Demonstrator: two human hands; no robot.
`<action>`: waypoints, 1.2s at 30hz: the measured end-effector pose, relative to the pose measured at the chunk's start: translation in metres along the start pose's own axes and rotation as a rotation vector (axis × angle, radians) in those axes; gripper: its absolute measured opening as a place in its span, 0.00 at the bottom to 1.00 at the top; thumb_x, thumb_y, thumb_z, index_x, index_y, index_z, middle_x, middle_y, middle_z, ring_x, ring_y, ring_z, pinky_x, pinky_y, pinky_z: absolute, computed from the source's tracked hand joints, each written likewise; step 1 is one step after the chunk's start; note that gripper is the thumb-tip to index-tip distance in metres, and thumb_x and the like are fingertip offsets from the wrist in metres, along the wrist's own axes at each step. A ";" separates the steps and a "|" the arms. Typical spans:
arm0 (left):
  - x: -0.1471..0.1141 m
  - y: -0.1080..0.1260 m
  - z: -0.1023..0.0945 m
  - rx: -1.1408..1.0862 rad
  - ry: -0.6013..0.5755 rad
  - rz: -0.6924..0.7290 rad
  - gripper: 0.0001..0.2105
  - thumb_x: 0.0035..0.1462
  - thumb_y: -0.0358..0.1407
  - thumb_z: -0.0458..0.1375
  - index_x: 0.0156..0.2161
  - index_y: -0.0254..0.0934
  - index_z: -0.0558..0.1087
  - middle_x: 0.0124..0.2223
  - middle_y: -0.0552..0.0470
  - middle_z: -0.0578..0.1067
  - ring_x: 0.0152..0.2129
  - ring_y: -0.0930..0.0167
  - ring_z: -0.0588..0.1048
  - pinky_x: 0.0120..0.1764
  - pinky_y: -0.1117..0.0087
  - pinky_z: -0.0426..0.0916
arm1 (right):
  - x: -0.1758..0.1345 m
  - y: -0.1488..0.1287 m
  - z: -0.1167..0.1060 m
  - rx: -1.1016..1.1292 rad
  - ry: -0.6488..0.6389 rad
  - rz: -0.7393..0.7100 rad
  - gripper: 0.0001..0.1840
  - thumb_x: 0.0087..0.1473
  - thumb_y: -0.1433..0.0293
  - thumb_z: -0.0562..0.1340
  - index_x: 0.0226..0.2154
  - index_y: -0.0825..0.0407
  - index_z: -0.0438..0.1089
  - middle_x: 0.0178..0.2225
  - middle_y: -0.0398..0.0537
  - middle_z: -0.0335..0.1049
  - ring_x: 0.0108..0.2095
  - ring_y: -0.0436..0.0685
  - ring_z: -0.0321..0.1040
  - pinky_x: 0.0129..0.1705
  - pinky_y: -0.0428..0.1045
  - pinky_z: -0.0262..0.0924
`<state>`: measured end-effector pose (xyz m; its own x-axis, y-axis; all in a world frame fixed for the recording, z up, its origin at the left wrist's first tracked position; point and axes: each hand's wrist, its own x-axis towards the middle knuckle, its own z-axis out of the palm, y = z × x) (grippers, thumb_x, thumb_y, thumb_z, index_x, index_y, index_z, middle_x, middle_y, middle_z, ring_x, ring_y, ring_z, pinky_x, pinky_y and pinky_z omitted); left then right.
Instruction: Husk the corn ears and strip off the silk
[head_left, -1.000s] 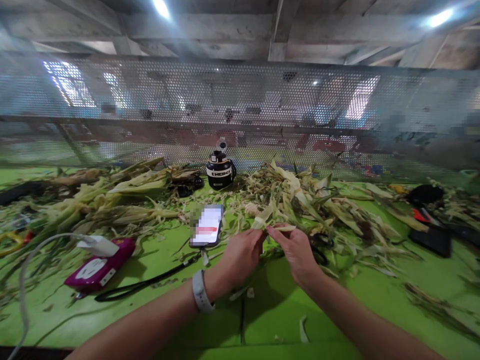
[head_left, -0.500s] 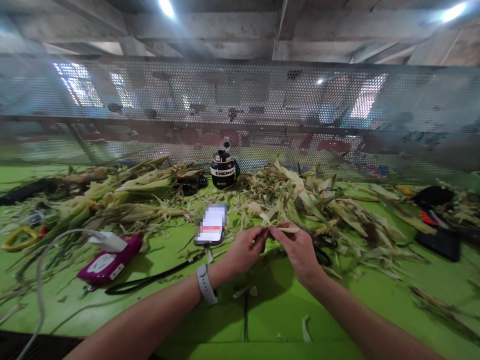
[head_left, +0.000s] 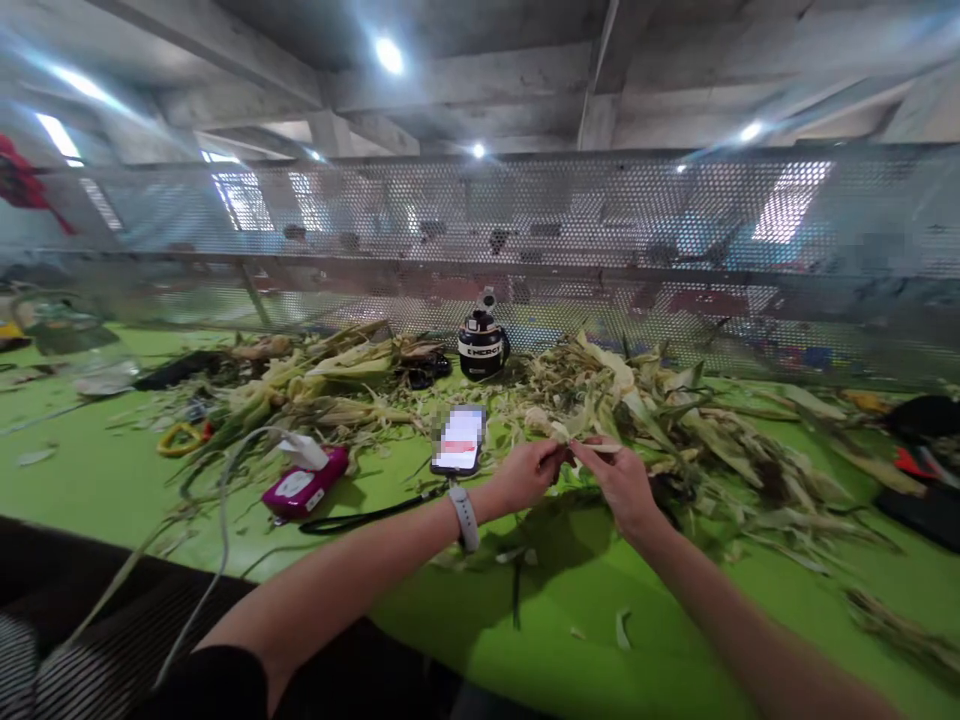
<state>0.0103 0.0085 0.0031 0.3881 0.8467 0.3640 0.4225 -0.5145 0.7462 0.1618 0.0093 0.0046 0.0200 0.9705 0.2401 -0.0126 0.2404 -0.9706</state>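
Note:
My left hand [head_left: 527, 472] and my right hand [head_left: 619, 482] meet above the green table, fingertips almost touching. Both are closed in a pinch on a pale corn husk strip [head_left: 606, 449], whose end lies across the right fingers. The part between the fingertips is small and partly hidden. Just beyond my hands spreads a heap of dried corn husks [head_left: 637, 395]. A phone [head_left: 459, 440] with a lit screen lies left of my left hand, a black strap [head_left: 375, 515] running from its lower end.
A black bottle [head_left: 481, 348] stands behind the phone. At left are more husks [head_left: 322, 375], a purple power strip [head_left: 304, 485] with a white cable, and yellow-handled scissors [head_left: 182, 440]. A perforated metal screen [head_left: 450, 220] closes off the table's back. Dark items [head_left: 926, 510] lie far right.
The view has swung left and tilted up, so things appear farther right and more of the left side shows. Both hands keep their pinch on the husk strip.

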 end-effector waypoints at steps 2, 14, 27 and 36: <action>0.002 -0.002 -0.002 0.018 -0.009 0.002 0.10 0.57 0.31 0.47 0.25 0.36 0.64 0.21 0.56 0.65 0.19 0.76 0.61 0.23 0.75 0.55 | 0.003 0.000 -0.002 -0.047 -0.007 0.006 0.21 0.33 0.52 0.70 0.21 0.53 0.71 0.22 0.46 0.71 0.26 0.54 0.65 0.29 0.48 0.59; 0.016 -0.022 -0.009 -0.391 0.300 -0.209 0.10 0.54 0.38 0.51 0.28 0.35 0.69 0.17 0.61 0.60 0.14 0.78 0.57 0.18 0.77 0.53 | 0.027 -0.012 -0.013 -0.023 -0.048 0.233 0.09 0.36 0.63 0.68 0.20 0.52 0.73 0.23 0.42 0.74 0.26 0.52 0.68 0.34 0.49 0.64; 0.020 -0.031 0.006 -0.310 0.375 -0.189 0.10 0.56 0.34 0.50 0.24 0.36 0.65 0.18 0.60 0.61 0.16 0.77 0.60 0.22 0.76 0.57 | 0.021 0.009 0.016 -0.294 -0.154 0.057 0.08 0.44 0.66 0.61 0.21 0.52 0.69 0.20 0.43 0.70 0.22 0.52 0.66 0.30 0.48 0.63; 0.005 -0.035 0.004 -0.204 0.380 -0.118 0.10 0.59 0.35 0.48 0.32 0.35 0.71 0.20 0.58 0.65 0.17 0.76 0.62 0.23 0.75 0.58 | 0.019 0.025 -0.002 -0.702 -0.210 -0.490 0.10 0.51 0.66 0.57 0.26 0.52 0.71 0.28 0.49 0.72 0.29 0.55 0.68 0.34 0.49 0.62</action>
<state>0.0006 0.0298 -0.0232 0.0027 0.9073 0.4205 0.2608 -0.4066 0.8756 0.1638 0.0336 -0.0155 -0.3231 0.7607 0.5630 0.5681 0.6317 -0.5275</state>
